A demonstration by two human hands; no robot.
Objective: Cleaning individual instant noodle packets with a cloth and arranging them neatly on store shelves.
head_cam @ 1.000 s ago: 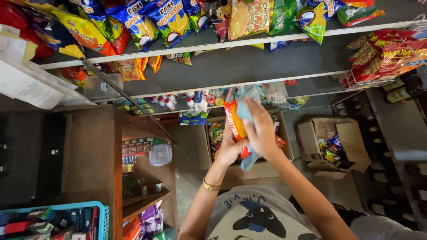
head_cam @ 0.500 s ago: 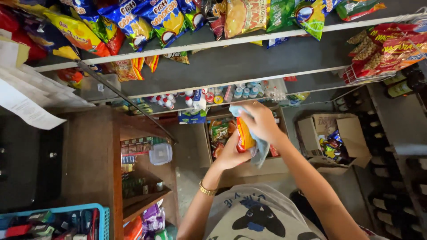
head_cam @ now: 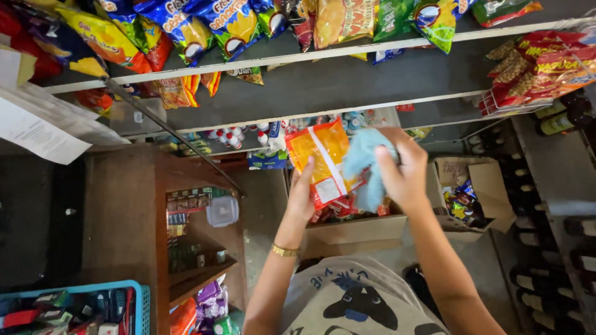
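- Orange foil is what I have in my left hand (head_cam: 302,197): a flat snack packet (head_cam: 323,162) with a white label patch, held up in front of me, between my chest and the grey shelves
- My left fingers close on the packet's lower edge, thumb on the front face, so it stands nearly upright and a little tilted
- My right hand (head_cam: 403,174) is bunched around a pale blue cloth (head_cam: 367,166), fingers curled shut on it, pressing the cloth against the packet's right side
- The packet looks light and thin, I judge; the foil is slick and crinkly, so it will slide under a loose pinch and crush if squeezed across the middle
- The sealed edge is the stiffest part and the best place to take hold; the puffed centre gives
- The cloth is soft and limp, and folds wherever I grip it
- Below my hands sits an open cardboard box (head_cam: 354,231) with more packets in it, and a second cardboard box (head_cam: 490,186) of mixed wrapped sweets stands at its right
- Above, the shelf edge (head_cam: 347,53) carries blue, yellow and green snack bags (head_cam: 217,25) hanging over it
- At the left stands a wooden cabinet (head_cam: 124,217) with a small clear tub (head_cam: 222,211) on its shelf, and a blue crate (head_cam: 139,304) at the bottom left corner
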